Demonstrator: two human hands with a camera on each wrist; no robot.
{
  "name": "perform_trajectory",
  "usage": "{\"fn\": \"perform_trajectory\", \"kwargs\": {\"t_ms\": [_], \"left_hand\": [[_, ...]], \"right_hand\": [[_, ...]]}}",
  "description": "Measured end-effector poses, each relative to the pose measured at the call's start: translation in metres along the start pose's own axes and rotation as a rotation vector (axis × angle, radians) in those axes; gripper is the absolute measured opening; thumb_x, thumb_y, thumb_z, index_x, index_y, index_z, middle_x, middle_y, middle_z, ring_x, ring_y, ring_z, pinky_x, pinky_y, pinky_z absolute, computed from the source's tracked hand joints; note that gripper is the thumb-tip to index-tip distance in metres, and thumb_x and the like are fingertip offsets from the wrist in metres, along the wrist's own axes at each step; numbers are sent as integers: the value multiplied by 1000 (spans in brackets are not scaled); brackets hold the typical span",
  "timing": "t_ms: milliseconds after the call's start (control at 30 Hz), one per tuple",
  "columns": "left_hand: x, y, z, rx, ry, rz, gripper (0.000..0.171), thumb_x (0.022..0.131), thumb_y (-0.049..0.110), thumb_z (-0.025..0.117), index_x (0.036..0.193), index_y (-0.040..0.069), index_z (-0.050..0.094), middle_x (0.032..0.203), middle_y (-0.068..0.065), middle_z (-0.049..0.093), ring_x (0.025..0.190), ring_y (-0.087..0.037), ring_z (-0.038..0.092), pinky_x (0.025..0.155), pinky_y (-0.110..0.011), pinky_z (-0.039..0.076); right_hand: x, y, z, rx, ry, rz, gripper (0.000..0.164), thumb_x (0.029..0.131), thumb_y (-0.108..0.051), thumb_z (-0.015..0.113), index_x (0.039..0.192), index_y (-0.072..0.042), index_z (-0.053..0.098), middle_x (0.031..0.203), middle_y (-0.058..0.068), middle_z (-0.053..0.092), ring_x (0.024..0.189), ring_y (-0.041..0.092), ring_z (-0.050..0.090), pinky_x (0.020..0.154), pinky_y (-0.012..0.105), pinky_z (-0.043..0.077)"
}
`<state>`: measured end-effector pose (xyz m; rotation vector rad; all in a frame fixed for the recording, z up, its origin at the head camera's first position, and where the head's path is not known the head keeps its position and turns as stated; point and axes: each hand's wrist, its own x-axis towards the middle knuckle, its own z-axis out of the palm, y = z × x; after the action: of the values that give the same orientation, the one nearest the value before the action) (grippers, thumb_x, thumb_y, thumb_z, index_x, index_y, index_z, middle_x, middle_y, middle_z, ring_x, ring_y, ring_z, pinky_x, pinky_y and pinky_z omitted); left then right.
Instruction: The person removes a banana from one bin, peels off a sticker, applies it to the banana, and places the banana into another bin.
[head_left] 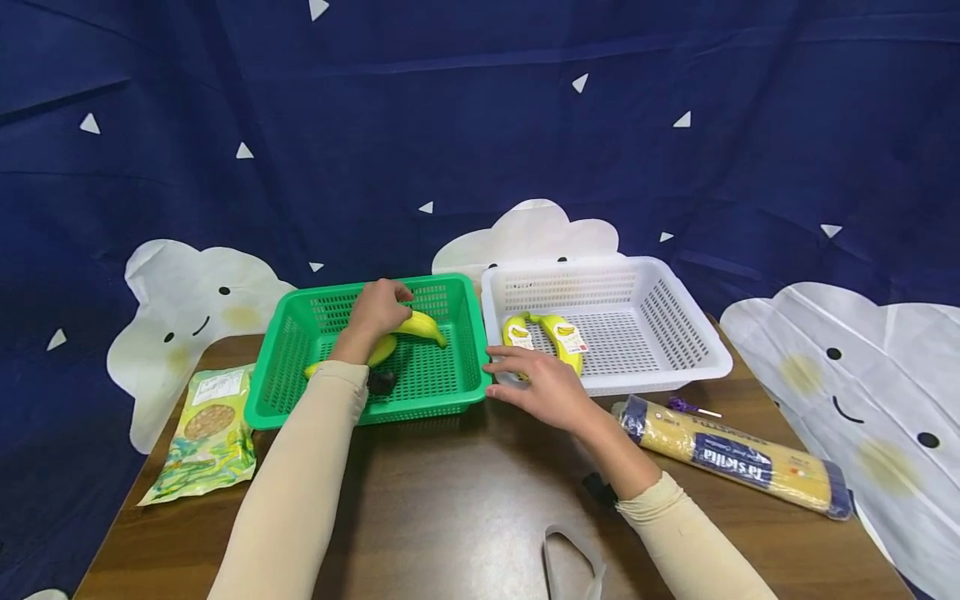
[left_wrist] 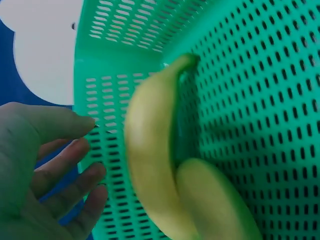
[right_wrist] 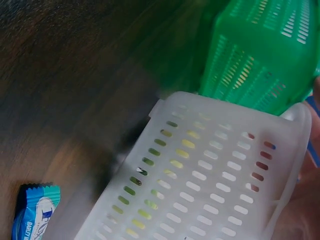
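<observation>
My left hand [head_left: 380,308] is over the back of the green basket [head_left: 442,407], close above the bananas lying in it. In the left wrist view its fingers are spread and loosely bent beside a yellow banana [left_wrist: 150,135], with nothing held. A second banana [left_wrist: 212,195] lies against the first. At the white basket's [head_left: 697,371] front left corner, my right hand [head_left: 551,387] reaches its extended fingers toward the green rim. Two labelled bananas [head_left: 567,346] lie inside the white basket, partly behind that hand. The right wrist view shows only part of the hand, beside the white rim.
A yellow-green food bag [head_left: 206,437] lies left of the green basket. On the right are a spaghetti pack [head_left: 738,454] and a small purple-topped item [head_left: 678,405]. A pale strap loop [head_left: 573,546] is at the front. A blue wrapped packet [right_wrist: 37,212] lies near the white basket.
</observation>
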<state>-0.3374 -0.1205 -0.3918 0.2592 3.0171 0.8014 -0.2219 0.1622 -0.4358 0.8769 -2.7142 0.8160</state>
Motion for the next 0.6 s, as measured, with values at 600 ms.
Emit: {"fn": "perform_trajectory", "kwargs": {"t_ms": [600], "left_hand": [[-5, -35, 21, 157, -97, -105, 43, 89, 8, 60, 132, 10, 58, 120, -17, 53, 103, -33, 51, 83, -46, 46]], "right_hand": [[-2, 0, 2, -11, 17, -15, 40, 87, -51, 65, 118, -27, 70, 135, -12, 54, 126, 10, 46, 91, 41, 45]]}}
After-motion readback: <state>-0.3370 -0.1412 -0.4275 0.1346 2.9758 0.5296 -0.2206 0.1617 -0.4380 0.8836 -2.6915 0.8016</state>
